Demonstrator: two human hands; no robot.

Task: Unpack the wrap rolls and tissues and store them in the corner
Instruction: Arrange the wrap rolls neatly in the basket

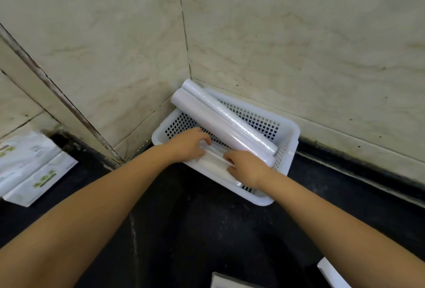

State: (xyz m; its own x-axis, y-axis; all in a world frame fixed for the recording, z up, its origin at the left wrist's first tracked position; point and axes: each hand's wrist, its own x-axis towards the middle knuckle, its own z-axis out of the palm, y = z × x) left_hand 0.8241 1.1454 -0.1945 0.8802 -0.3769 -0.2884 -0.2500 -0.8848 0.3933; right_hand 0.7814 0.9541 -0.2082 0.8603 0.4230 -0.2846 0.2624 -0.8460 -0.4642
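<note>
Two long wrap rolls [220, 122] lie side by side across a white plastic basket [288, 131]. Their far ends rest on the basket's back rim, up against the wall corner [189, 67], and their near ends slope down toward its front right side. They sit diagonally, probably because they are longer than the basket is wide.

In the front of the basket lies a third, smaller white roll or pack [216, 161]; which of the two it is cannot be told. Both hands are on it. The left hand [187, 146] curls its fingers over the far end, and the right hand [247, 168] presses down on the near end, its fingertips touching the top. Each grip is closed lightly around the item, apparently to steady it while it is nudged in beside the longer rolls.

The basket stands on the dark table [184, 230], pushed tight into the corner where the two tiled walls meet, so the storing is well along. Well apart at the left edge lie white and green tissue packs [30, 168], not yet in the basket. Scraps of white packaging [331, 274] show at the bottom edge.
</note>
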